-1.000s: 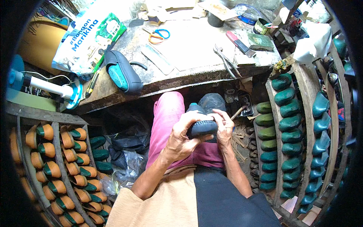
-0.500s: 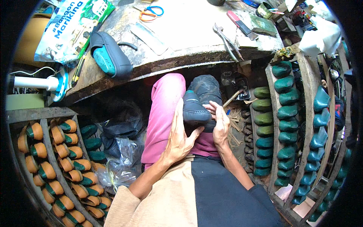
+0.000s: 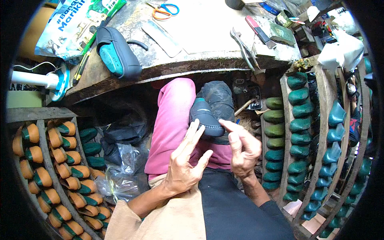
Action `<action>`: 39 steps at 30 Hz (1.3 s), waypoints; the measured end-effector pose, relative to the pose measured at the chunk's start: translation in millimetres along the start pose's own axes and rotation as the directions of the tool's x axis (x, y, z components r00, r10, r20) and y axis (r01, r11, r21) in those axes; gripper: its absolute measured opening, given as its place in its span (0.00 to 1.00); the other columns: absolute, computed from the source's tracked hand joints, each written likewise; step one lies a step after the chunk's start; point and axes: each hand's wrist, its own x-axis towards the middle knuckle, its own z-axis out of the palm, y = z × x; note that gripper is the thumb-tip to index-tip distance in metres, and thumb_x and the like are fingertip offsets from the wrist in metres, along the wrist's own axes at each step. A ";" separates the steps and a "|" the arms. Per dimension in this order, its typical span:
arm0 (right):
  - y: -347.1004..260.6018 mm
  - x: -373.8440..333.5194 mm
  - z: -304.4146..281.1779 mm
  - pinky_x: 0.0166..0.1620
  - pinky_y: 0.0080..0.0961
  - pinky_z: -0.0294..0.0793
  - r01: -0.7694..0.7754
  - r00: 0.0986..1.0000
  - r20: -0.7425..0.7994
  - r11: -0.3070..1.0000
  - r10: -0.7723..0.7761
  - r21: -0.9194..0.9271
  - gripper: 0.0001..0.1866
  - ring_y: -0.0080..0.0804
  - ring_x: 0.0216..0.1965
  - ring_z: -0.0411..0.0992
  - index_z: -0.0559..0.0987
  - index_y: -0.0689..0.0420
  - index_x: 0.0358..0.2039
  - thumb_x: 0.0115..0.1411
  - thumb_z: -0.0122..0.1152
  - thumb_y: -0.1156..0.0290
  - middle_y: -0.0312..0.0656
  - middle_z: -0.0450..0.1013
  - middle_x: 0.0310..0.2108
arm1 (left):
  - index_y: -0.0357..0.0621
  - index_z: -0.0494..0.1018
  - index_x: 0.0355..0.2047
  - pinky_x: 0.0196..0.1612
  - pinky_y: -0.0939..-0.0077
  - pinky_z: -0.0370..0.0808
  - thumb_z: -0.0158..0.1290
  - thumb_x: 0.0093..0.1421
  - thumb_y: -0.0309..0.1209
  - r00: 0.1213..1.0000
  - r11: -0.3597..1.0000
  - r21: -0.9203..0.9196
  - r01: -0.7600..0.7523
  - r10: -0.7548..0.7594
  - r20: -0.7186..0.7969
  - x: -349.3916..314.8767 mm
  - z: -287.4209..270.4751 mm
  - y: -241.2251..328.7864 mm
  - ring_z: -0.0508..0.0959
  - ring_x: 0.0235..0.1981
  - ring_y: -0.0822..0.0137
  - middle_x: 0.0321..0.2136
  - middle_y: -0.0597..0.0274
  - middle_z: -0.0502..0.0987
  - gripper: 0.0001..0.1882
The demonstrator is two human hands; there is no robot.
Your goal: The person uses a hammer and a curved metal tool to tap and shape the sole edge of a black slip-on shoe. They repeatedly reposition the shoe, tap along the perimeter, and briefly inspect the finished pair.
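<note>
In the head view, a dark shoe (image 3: 205,117) lies between the pink knee and the dark knee, toe toward the person. The left hand (image 3: 182,170) is loosely spread, fingertips at the toe's left side; the right hand (image 3: 245,151) is half curled, index finger at its right. Neither grips it. It looks light, smooth and fairly stiff, best held by both sides near the sole.

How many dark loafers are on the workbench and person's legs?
2: one loafer on the workbench at left, another loafer on the legs by the left hand. Others may be hidden.
</note>
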 end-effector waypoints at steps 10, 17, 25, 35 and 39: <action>17.0 126.0 -89.0 0.49 0.26 0.84 0.055 0.949 -0.304 0.992 -0.086 -0.109 0.13 0.30 0.43 0.85 0.85 0.68 0.56 0.82 0.59 0.73 0.48 0.88 0.48 | 0.41 0.69 0.76 0.80 0.46 0.65 0.73 0.63 0.32 0.959 0.929 0.298 -0.220 0.149 0.241 51.2 -14.9 -27.3 0.74 0.73 0.40 0.68 0.40 0.77 0.42; 106.0 238.1 -121.4 0.51 0.32 0.85 -0.102 0.950 -0.312 0.916 -0.027 -0.389 0.15 0.33 0.44 0.87 0.87 0.67 0.55 0.76 0.65 0.69 0.49 0.89 0.43 | 0.41 0.79 0.59 0.62 0.53 0.82 0.78 0.57 0.28 0.945 0.959 0.024 -0.282 0.273 0.178 76.1 -37.5 -47.3 0.86 0.57 0.43 0.54 0.46 0.86 0.31; 143.0 295.0 -81.8 0.44 0.33 0.81 0.079 0.990 -0.040 0.757 -0.138 -0.648 0.15 0.32 0.34 0.82 0.89 0.63 0.49 0.74 0.67 0.64 0.47 0.86 0.33 | 0.40 0.81 0.53 0.65 0.62 0.84 0.84 0.46 0.19 0.984 0.982 -0.176 -0.069 0.039 -0.172 30.1 -75.2 -33.8 0.88 0.59 0.59 0.54 0.50 0.89 0.33; 84.4 210.9 15.1 0.38 0.38 0.82 0.336 0.942 0.203 0.794 -0.269 -0.507 0.09 0.43 0.31 0.85 0.89 0.60 0.46 0.73 0.70 0.68 0.50 0.85 0.33 | 0.45 0.68 0.78 0.69 0.65 0.80 0.78 0.55 0.18 0.992 0.913 -0.400 -0.076 0.030 -0.120 43.4 -103.6 -98.7 0.85 0.60 0.65 0.58 0.55 0.87 0.51; 130.9 171.4 -7.5 0.37 0.39 0.81 0.139 0.989 0.129 0.761 -0.073 -0.633 0.12 0.47 0.30 0.86 0.89 0.61 0.43 0.74 0.69 0.64 0.52 0.84 0.29 | 0.44 0.71 0.75 0.68 0.65 0.81 0.77 0.56 0.16 0.988 0.896 -0.428 -0.119 0.063 -0.144 38.6 -85.7 -98.9 0.84 0.62 0.62 0.61 0.53 0.84 0.47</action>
